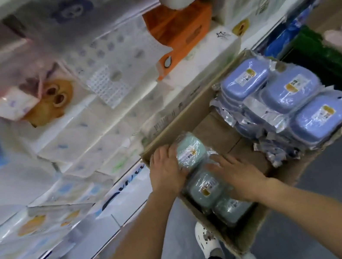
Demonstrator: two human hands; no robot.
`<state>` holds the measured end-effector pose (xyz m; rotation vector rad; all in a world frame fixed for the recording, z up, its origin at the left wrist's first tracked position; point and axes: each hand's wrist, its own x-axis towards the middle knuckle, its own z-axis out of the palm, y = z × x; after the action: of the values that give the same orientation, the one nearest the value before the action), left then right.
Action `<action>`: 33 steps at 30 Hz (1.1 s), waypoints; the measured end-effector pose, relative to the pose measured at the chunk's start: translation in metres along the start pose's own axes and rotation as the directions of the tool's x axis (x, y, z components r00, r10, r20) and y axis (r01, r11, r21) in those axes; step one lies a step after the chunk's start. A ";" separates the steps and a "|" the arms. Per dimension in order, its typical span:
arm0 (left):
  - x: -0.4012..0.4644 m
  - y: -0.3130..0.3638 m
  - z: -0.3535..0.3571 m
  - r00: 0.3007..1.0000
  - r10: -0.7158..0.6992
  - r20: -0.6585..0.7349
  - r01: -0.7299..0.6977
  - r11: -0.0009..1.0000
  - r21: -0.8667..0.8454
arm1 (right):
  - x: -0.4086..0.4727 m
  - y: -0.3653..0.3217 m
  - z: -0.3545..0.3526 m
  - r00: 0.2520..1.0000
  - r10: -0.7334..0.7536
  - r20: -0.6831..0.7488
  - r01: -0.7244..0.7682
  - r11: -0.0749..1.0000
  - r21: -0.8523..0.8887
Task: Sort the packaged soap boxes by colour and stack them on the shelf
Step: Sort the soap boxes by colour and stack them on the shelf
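An open cardboard box (187,112) stands on the floor beside the shelf. Several blue soap boxes (290,87) in clear wrappers are stacked at its right end. A row of green soap boxes (204,188) lies at its near left end. My left hand (166,169) rests against the left side of the top green soap box (188,150), fingers extended along it. My right hand (236,173) lies flat over the green boxes from the right, fingers straight.
The shelf (100,123) on the left is packed with white tissue packs and an orange pack (179,27). Blue and green packages (324,56) lie beyond the box. My white shoes (208,240) stand on the grey floor by the box's near corner.
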<state>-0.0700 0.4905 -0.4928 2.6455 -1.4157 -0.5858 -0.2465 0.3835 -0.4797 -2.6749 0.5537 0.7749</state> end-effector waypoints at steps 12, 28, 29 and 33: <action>-0.047 -0.004 0.019 0.841 -0.535 0.082 0.509 0.731 -0.455 | 0.035 -0.003 0.031 0.995 -0.086 0.054 0.097 0.963 -0.250; -0.070 -0.031 0.014 0.844 -0.508 0.174 0.532 0.746 -0.401 | 0.032 -0.032 0.037 0.980 -0.195 0.032 0.196 0.938 -0.287; -0.070 -0.031 0.014 0.845 -0.506 0.172 0.528 0.740 -0.416 | 0.032 -0.032 0.036 0.979 -0.202 0.025 0.201 0.935 -0.292; -0.076 -0.026 0.016 0.839 -0.531 -0.119 0.436 0.787 -0.436 | 0.029 -0.026 0.030 0.970 -0.245 0.002 0.236 0.931 -0.279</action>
<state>-0.0933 0.5684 -0.4915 2.6150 -0.4647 -0.5002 -0.2259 0.4097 -0.5161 -2.9405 0.1227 0.7888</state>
